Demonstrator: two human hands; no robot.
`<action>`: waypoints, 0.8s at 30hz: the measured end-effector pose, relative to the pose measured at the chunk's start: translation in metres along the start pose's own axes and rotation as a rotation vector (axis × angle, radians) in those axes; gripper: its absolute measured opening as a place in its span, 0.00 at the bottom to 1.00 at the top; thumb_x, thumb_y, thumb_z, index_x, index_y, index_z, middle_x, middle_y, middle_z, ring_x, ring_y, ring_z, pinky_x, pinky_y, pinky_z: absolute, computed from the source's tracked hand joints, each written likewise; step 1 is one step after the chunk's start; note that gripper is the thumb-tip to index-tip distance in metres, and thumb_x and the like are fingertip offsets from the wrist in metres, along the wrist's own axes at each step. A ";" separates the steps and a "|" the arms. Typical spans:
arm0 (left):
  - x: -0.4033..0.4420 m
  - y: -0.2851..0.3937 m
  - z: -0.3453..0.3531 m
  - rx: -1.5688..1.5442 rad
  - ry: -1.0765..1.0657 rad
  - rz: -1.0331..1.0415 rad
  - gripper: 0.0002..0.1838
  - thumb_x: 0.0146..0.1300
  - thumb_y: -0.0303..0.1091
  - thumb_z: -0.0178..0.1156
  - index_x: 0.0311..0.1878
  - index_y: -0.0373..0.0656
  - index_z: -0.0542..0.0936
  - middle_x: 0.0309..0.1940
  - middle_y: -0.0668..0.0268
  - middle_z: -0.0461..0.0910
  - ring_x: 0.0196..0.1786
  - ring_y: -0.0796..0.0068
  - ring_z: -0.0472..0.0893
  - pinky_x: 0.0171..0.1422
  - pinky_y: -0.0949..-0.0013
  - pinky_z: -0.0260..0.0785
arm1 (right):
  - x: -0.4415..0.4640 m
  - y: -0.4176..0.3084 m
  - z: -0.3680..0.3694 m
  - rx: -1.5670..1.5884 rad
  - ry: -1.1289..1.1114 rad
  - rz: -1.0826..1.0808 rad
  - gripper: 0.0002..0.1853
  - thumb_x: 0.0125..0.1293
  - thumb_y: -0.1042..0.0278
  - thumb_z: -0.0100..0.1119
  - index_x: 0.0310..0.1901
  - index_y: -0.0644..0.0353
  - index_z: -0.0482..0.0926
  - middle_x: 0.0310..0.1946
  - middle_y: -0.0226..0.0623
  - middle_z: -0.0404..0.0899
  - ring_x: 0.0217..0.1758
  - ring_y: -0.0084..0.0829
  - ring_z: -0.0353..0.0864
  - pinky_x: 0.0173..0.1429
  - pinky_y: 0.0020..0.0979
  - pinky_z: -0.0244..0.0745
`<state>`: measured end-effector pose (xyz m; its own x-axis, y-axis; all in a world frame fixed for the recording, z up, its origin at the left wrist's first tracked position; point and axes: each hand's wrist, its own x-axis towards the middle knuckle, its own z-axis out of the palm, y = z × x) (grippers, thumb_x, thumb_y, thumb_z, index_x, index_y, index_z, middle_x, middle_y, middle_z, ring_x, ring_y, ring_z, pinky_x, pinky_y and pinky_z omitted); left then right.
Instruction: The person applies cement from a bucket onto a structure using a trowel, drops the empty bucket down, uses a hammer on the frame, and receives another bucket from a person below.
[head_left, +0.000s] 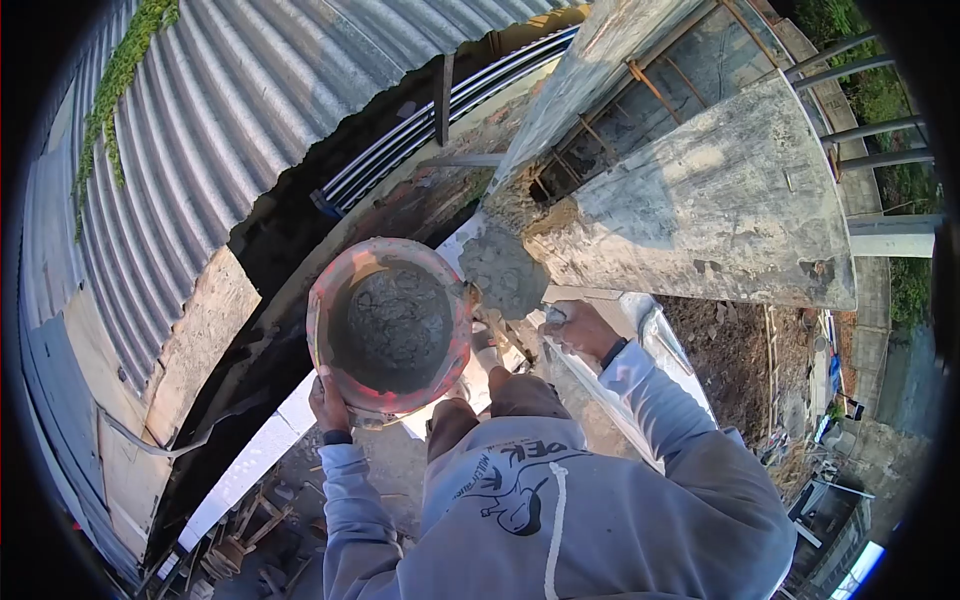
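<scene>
A round, reddish-rimmed basin (318, 300) holds wet grey mortar (395, 325). At its lower left rim, my left hand (328, 400) is closed on the edge, fingers partly hidden beneath. My right hand (582, 333), right of the basin, is closed around the handle of a trowel; only a bit of its handle end shows. A heap of grey mortar (505, 270) covers the blade, between the basin and the lower corner of a concrete form (690, 210). Whether that mortar touches the form, I cannot tell.
Corrugated roofing sheets (250, 90) with a jagged edge rise at the left. Rusty reinforcing bars (655, 90) stick out inside the concrete form. Below me are a narrow white ledge (250, 460), bare soil (725, 350) and scattered wood pieces (235, 545), well beneath my feet.
</scene>
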<state>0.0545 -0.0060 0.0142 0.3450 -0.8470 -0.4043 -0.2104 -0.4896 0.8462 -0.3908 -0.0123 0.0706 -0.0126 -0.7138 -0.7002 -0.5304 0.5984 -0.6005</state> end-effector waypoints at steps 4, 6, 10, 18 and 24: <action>0.001 -0.005 0.004 -0.028 0.014 -0.045 0.28 0.69 0.56 0.48 0.36 0.35 0.77 0.28 0.69 0.76 0.33 0.81 0.72 0.38 0.73 0.66 | 0.093 0.008 -0.040 0.421 -0.062 0.284 0.14 0.55 0.65 0.64 0.39 0.67 0.77 0.24 0.41 0.76 0.21 0.35 0.77 0.23 0.37 0.71; -0.006 0.006 0.009 -0.022 0.033 -0.039 0.29 0.69 0.57 0.48 0.35 0.35 0.77 0.27 0.70 0.75 0.32 0.81 0.71 0.36 0.73 0.65 | 0.182 0.075 -0.061 0.948 -0.357 0.024 0.12 0.60 0.60 0.59 0.30 0.62 0.77 0.20 0.36 0.74 0.21 0.32 0.75 0.23 0.34 0.70; -0.016 0.030 0.024 0.021 0.054 -0.035 0.28 0.69 0.56 0.49 0.32 0.35 0.76 0.25 0.71 0.73 0.30 0.82 0.68 0.34 0.73 0.62 | 0.170 0.023 -0.083 0.591 -0.144 0.208 0.12 0.62 0.60 0.60 0.33 0.62 0.77 0.21 0.36 0.75 0.19 0.33 0.75 0.23 0.35 0.72; -0.022 0.069 0.053 0.119 0.064 0.032 0.27 0.68 0.54 0.51 0.26 0.36 0.73 0.18 0.72 0.66 0.26 0.81 0.62 0.29 0.70 0.55 | 0.126 0.030 -0.029 0.213 0.159 0.139 0.11 0.60 0.61 0.64 0.37 0.59 0.77 0.21 0.30 0.74 0.19 0.25 0.72 0.23 0.30 0.72; -0.011 0.058 0.039 0.217 0.061 0.035 0.24 0.69 0.53 0.51 0.27 0.41 0.73 0.20 0.76 0.66 0.26 0.86 0.62 0.29 0.75 0.54 | 0.131 0.087 -0.021 0.203 0.112 -0.045 0.15 0.57 0.56 0.66 0.36 0.60 0.78 0.23 0.38 0.78 0.24 0.31 0.76 0.31 0.33 0.73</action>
<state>0.0033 -0.0334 0.0542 0.3878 -0.8533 -0.3486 -0.4124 -0.4989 0.7623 -0.4560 -0.0612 -0.0650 -0.0926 -0.7708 -0.6304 -0.3518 0.6176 -0.7035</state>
